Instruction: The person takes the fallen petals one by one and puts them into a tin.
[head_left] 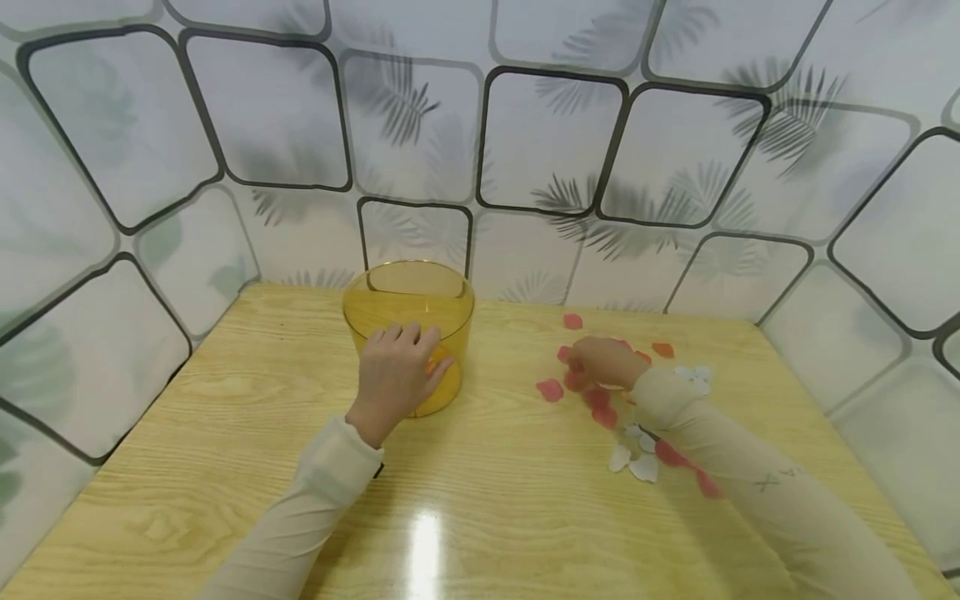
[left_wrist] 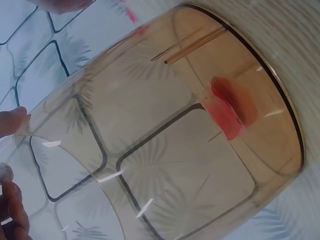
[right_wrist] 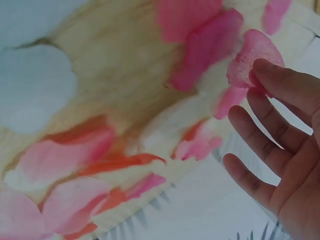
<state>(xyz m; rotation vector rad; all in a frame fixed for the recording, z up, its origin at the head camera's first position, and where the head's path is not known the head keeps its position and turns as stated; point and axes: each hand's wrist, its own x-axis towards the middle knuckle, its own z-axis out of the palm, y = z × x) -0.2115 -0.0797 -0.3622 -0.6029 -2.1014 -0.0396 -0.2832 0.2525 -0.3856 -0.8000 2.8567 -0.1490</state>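
Note:
A see-through amber plastic bin [head_left: 459, 342] stands upright on the wooden table, left of the middle. My left hand [head_left: 393, 371] holds its near rim, the finger ends over the edge. In the left wrist view, the bin wall [left_wrist: 145, 115] fills most of the picture, and a few red-pink petals [left_wrist: 227, 112] show at its bottom. Over the scattered petals on the right is my right hand [head_left: 609, 363]. Its thumb and index finger pinch a pink petal [right_wrist: 255, 57] in the right wrist view, while the other fingers spread loosely.
Pink petals [head_left: 600, 404] lie around and below the right hand. Orange petals [head_left: 663, 350] are beyond it, and white petals [head_left: 642, 467] lie near the right forearm. A white patterned backdrop [head_left: 420, 125] rises behind the table [head_left: 225, 467] and along both sides.

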